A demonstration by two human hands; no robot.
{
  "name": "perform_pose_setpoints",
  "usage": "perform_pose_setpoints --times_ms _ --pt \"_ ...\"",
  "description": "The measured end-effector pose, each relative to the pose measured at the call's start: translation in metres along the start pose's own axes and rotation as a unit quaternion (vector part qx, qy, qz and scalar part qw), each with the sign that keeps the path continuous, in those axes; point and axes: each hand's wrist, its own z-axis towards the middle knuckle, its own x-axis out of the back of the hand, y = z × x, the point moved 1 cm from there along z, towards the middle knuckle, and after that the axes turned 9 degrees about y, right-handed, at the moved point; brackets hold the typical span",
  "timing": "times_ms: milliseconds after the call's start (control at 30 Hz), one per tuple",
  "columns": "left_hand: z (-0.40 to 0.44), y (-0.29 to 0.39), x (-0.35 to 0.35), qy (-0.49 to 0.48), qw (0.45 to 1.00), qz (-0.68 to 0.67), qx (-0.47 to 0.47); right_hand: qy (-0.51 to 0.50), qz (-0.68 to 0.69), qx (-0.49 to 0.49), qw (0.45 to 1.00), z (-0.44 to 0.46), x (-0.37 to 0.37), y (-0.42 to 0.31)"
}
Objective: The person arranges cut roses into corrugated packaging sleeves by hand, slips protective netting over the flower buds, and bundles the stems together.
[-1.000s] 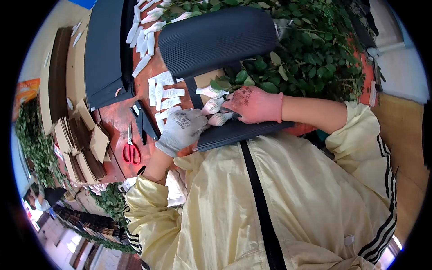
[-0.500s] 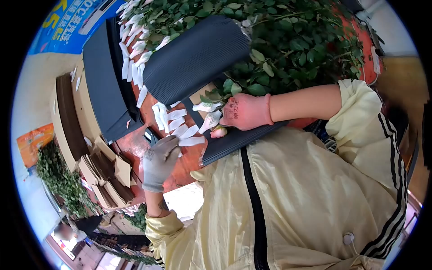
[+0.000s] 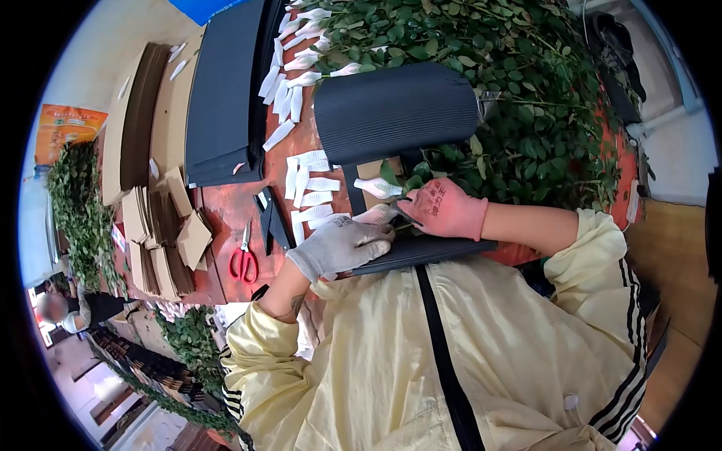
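Black cardboard's edge (image 3: 445, 249): left hand (image 3: 338, 248), right hand (image 3: 445, 209) close together at bud (image 3: 374, 215), grips unclear.

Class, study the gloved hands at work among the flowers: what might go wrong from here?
A hard press by the left hand might bruise the netted flower right beside it. The same hand could brush aside the loose white sleeves lying near it. The red-handled scissors lie to that hand's left, so a careless reach that way might meet the blades.
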Motion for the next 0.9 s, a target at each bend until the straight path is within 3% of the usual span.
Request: perform_pose_setpoints --times_ms 200,233,333,400,433,467,700,767,867,900 --pt "-0.001 0.007 0.004 -0.017 0.998 -0.054 0.021 0.076 0.006 0.003 0.997 0.008 -0.002 -0.002" --pt "0.000 0.007 0.003 -0.019 0.998 -0.055 0.020 -0.005 0.014 -0.026 1.000 0.015 0.004 -0.005" --pt "-0.002 0.003 0.001 -0.007 0.995 -0.089 0.051 -0.010 -0.006 0.019 1.000 0.010 0.005 -0.008" --pt "-0.003 0.007 0.008 0.189 0.976 0.071 -0.080 0.002 0.004 0.008 1.000 0.010 0.002 -0.006" --pt "-0.005 0.012 0.013 0.227 0.967 0.117 0.006 0.011 0.011 0.001 1.000 0.009 0.000 -0.005" --pt "-0.006 0.005 0.013 0.243 0.945 0.217 0.016 0.014 0.014 -0.009 1.000 0.008 -0.002 -0.005" --pt "-0.002 -0.055 -0.006 0.150 0.932 0.321 -0.083 0.021 0.007 -0.020 1.000 0.011 -0.013 -0.005" --pt "-0.004 -0.060 -0.004 0.130 0.928 0.328 -0.119 0.087 0.017 -0.003 0.996 0.006 -0.023 -0.001" --pt "-0.005 -0.056 0.003 0.223 0.918 0.261 -0.199 0.028 0.038 -0.041 0.998 0.010 -0.015 0.000" --pt "-0.007 -0.054 0.004 0.207 0.922 0.272 -0.184 0.040 0.044 -0.040 0.997 0.008 -0.014 0.000"
